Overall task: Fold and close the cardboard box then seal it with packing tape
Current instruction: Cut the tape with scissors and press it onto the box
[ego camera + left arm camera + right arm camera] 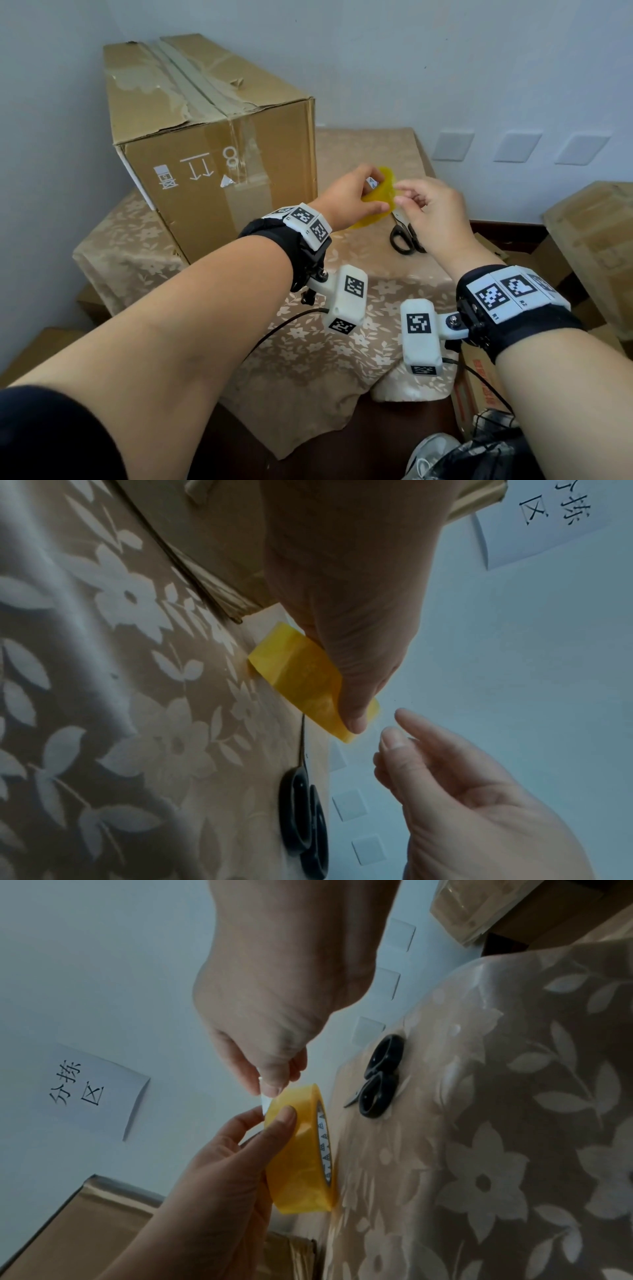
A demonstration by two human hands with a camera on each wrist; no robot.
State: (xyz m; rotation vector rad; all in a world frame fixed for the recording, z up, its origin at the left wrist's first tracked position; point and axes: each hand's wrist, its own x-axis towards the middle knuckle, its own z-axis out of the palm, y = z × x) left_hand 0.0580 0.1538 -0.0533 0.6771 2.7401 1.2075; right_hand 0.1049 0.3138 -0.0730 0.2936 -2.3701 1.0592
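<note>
A large cardboard box [212, 137] stands closed at the back left of the cloth-covered table [342, 342], with old worn tape along its top seam. To the right of the box my left hand [375, 192] grips a roll of yellow packing tape [383, 192] above the table; the left wrist view shows the roll [301, 680] under my thumb. My right hand [400, 195] meets the roll from the right. In the right wrist view its thumb and forefinger [274, 1085] pinch the tape's loose end at the top of the roll [301, 1150].
Black-handled scissors [406, 236] lie on the cloth just below my hands. More cardboard boxes [596, 240] sit low at the right. The wall behind carries white square pads [452, 145] and a paper sign [92, 1091].
</note>
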